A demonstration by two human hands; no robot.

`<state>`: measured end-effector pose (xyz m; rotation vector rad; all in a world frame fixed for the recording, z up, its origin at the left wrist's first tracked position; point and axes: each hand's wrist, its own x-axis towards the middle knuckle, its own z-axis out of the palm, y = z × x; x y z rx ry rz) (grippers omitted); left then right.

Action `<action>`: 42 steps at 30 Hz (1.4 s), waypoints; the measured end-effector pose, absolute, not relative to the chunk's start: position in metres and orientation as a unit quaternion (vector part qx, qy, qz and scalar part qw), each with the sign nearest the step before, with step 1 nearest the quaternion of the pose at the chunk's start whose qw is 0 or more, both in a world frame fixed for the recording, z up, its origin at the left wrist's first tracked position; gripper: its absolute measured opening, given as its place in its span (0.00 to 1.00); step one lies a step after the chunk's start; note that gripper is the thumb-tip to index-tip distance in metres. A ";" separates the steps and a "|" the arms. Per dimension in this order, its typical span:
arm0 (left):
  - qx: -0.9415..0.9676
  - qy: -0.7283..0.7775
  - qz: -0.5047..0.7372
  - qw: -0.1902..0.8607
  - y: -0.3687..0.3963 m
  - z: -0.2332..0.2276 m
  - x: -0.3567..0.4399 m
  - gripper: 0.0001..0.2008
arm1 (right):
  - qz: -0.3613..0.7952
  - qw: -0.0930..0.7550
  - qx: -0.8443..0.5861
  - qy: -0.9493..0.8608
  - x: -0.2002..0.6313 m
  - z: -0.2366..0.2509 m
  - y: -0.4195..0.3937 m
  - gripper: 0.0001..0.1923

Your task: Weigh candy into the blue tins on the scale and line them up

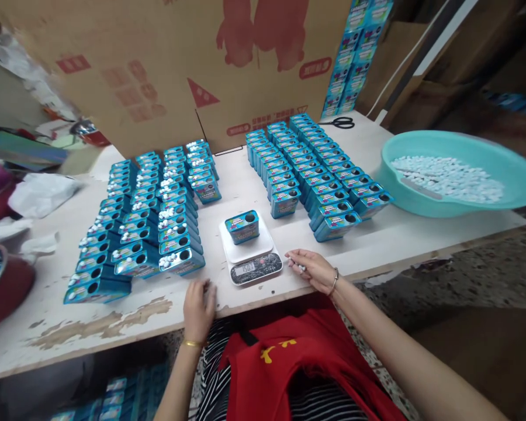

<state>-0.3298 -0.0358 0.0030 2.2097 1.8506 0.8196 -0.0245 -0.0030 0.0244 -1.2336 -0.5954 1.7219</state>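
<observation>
Atop scale (248, 253): blue box (244, 228) sat clear of the display (246, 268), I judged, for readability.
Right hand (314, 269), right of scale: grasped white pellets (302, 268), curled presumably against spillage.
Left hand (199, 309), near-left of scale: grip I could not determine.

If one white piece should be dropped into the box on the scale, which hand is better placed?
Probably the right hand: it holds white pieces beside the scale. The left hand is at the table edge, with no white pieces visible.
</observation>
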 end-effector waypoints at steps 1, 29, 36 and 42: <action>0.737 0.614 0.275 0.059 -0.038 -0.001 -0.330 0.07 | 0.695 0.449 -0.505 -0.245 -0.024 0.032 0.002 0.23; 0.759 0.575 0.305 0.001 -0.039 -0.014 -0.336 0.06 | 0.191 0.006 -0.564 -0.803 -0.096 0.157 0.120 0.12; 0.749 0.587 0.307 0.014 -0.041 -0.011 -0.332 0.06 | 0.304 0.166 -0.569 -0.746 -0.087 0.155 0.119 0.03; 0.744 0.595 0.302 0.017 -0.041 -0.012 -0.331 0.05 | 0.676 0.361 -0.512 -0.388 -0.039 0.131 0.084 0.06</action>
